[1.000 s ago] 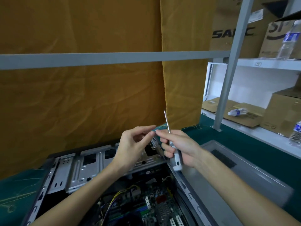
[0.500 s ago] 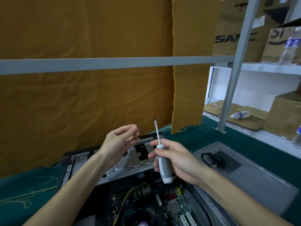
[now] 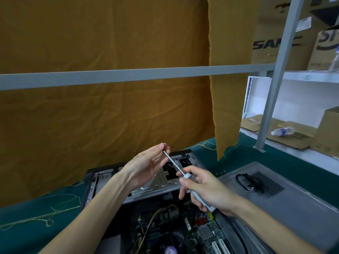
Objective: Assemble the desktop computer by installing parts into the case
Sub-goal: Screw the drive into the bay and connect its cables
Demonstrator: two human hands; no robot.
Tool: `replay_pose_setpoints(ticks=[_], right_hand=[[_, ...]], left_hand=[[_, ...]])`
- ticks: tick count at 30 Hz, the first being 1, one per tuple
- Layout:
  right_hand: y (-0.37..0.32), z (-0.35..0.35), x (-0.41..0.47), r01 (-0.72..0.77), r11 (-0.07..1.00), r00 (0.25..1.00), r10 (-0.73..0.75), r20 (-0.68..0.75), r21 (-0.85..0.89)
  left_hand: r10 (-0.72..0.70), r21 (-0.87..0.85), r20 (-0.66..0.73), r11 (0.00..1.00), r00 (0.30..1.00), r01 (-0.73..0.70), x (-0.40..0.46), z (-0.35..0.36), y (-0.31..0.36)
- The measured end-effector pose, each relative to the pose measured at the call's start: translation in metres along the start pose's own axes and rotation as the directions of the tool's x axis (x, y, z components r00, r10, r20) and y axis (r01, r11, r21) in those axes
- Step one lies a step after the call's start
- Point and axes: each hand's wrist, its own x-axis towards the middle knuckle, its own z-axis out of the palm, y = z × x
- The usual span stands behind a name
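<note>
Lying open on the green cloth, the black-and-silver metal computer case [image 3: 146, 186] held a green motherboard [image 3: 200, 233] (yellow wires beside it); above it, the right hand [image 3: 207, 191] gripped a white-handled screwdriver [image 3: 185, 176], its tip touching the left hand's [image 3: 146, 167] relaxed, spread fingers.

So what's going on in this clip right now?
A person is mid-assembly over an open computer case on a green-covered bench. The right hand grips a screwdriver by its white handle, shaft angled up-left. The left hand's fingertips meet its tip. The detached side panel lies at right.
</note>
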Motion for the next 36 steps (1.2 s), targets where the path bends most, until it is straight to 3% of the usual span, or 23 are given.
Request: replay_pose_setpoints(ticks=[10, 16, 21, 24, 29, 32, 34, 36], right_hand=[[0.000, -0.002, 0.002, -0.047, 0.997, 0.998, 0.050, -0.049, 0.068], [-0.005, -0.009, 0.003, -0.131, 0.944, 0.990, 0.140, -0.010, 0.302], [-0.014, -0.025, 0.015, -0.141, 0.800, 0.979, 0.200, -0.038, 0.583], [-0.020, -0.035, 0.020, -0.187, 0.819, 0.966, 0.254, -0.051, 0.542], [-0.035, -0.062, 0.030, -0.250, 0.821, 0.943, 0.327, -0.064, 0.513], [-0.055, -0.079, 0.041, -0.153, 0.813, 0.951, 0.275, -0.140, 0.561], [-0.069, -0.082, 0.052, -0.068, 0.856, 0.954, 0.206, -0.217, 0.512], [-0.079, -0.077, 0.064, -0.016, 0.939, 0.939, 0.132, -0.317, 0.342]], left_hand=[[0.020, -0.004, 0.029, 1.000, 0.999, -0.019, 0.000, -0.005, 0.008], [0.015, -0.010, 0.027, 1.000, 1.000, -0.015, 0.003, -0.016, 0.013], [0.015, -0.125, -0.020, 0.992, 1.000, -0.018, 0.006, -0.022, 0.014], [0.016, -0.166, -0.029, 0.986, 0.999, -0.021, 0.007, -0.019, 0.014], [0.048, 0.123, -0.074, 0.992, 0.996, -0.038, 0.005, -0.029, 0.022], [0.033, 0.252, -0.035, 0.967, 0.999, -0.023, 0.001, -0.042, 0.027], [0.054, 0.429, -0.001, 0.902, 0.999, -0.048, -0.003, -0.046, 0.028], [0.122, 0.674, 0.052, 0.728, 0.991, -0.125, -0.004, -0.043, 0.021]])
